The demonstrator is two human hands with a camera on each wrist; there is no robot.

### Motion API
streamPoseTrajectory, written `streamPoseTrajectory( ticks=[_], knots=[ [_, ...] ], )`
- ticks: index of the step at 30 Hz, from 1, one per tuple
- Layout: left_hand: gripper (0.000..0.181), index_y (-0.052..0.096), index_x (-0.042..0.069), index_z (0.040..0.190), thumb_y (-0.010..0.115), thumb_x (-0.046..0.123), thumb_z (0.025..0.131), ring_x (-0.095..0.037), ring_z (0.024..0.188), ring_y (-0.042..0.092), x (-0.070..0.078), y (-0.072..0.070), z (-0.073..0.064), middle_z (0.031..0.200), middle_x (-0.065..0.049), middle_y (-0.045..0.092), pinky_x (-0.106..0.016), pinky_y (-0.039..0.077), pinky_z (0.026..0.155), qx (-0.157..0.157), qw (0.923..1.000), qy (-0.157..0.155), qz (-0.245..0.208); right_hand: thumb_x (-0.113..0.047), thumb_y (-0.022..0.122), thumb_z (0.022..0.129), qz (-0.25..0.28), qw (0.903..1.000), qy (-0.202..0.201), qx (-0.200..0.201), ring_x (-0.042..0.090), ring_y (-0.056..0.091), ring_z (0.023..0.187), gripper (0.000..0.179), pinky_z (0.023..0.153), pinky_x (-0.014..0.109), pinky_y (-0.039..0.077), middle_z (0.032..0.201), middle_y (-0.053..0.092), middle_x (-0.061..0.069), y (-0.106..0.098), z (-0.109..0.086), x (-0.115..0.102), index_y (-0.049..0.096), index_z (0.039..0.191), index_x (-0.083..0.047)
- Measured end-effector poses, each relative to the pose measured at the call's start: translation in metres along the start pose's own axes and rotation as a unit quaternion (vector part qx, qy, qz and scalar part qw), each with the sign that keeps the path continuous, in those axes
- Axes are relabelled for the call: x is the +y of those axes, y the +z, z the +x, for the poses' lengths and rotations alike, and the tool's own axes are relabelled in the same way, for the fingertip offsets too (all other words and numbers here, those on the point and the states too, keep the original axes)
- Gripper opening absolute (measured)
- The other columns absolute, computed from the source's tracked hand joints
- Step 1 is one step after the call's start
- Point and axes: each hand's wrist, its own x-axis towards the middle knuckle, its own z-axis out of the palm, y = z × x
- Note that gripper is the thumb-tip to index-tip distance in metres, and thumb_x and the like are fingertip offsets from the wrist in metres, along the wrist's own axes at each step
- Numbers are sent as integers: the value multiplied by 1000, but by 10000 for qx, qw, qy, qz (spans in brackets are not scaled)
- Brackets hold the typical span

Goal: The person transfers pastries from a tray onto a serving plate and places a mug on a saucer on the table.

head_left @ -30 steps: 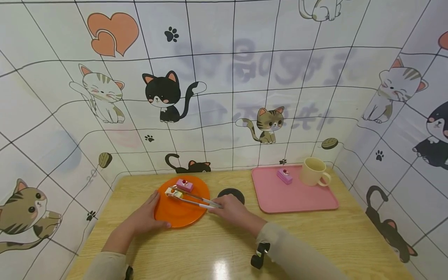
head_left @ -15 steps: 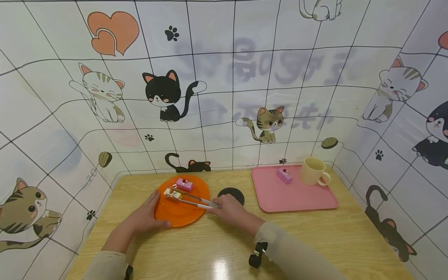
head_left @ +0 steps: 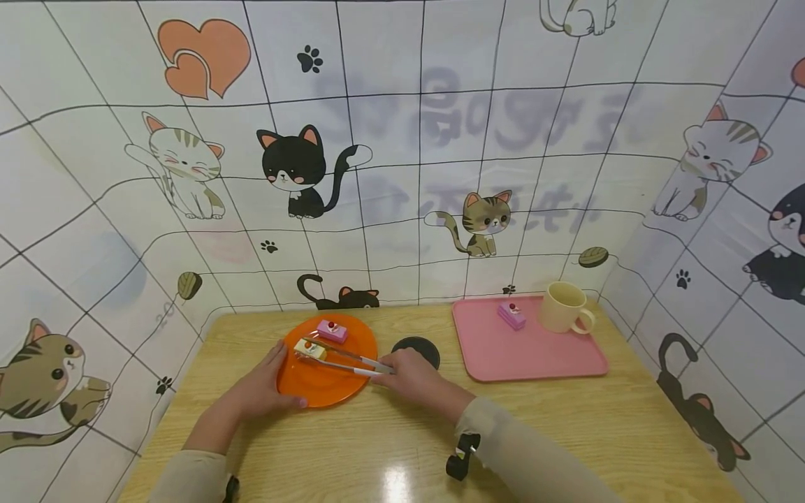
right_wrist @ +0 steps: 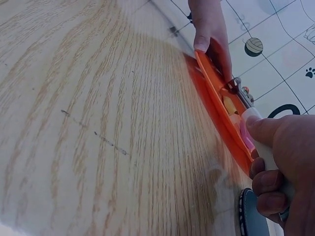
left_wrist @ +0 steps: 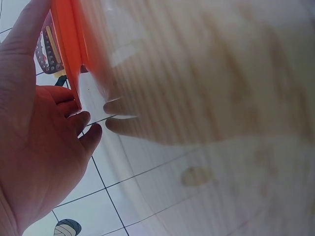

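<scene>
My left hand (head_left: 267,388) holds the orange plate (head_left: 323,384) at its left and near rim, fingers on the side and thumb at the front. In the left wrist view its fingertips (left_wrist: 91,135) bend at the plate's edge. The right hand (head_left: 411,377) grips metal tongs with pale handles (head_left: 371,367). Their tips straddle a small yellow-and-white toy cake slice (head_left: 310,349) low over the plate. Just behind lies a pink cake slice (head_left: 332,331) with a red cherry-like top. From the right wrist, the fingers wrap the tongs' handle (right_wrist: 266,155).
A black round disc (head_left: 428,347) lies just behind the right hand. To the right, a pink tray (head_left: 534,360) bears another pink cake slice (head_left: 512,316) and a cream mug (head_left: 562,309). A cat-printed, tiled-pattern sheet (head_left: 390,126) stands behind and beside the wooden table (head_left: 352,461).
The tongs' tips and the yellow-and-white cake slice have shifted slightly left and nearer to me. My left hand and the plate stay in place.
</scene>
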Motion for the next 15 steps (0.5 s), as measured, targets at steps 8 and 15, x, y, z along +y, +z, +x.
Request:
streamPoseTrajectory(
  ticks=[8,15],
  knots=[
    [143,16,-5,174,92,68,79,-53,166,17,0,0,1,183,-26,6,-71,27,128,-15,10000,-32,-35,-31,86,100,-13,9993,344,-114,8,46,60,16,54,20,35,67,58,-9,-2,2,-6,84,107,-17],
    [143,16,-5,174,93,68,78,-53,165,17,0,0,2,183,-26,6,-71,27,128,-20,10000,-37,-47,-33,86,99,55,9992,372,-117,8,44,59,18,53,21,33,65,52,-9,-2,1,-6,83,109,-19]
  ],
)
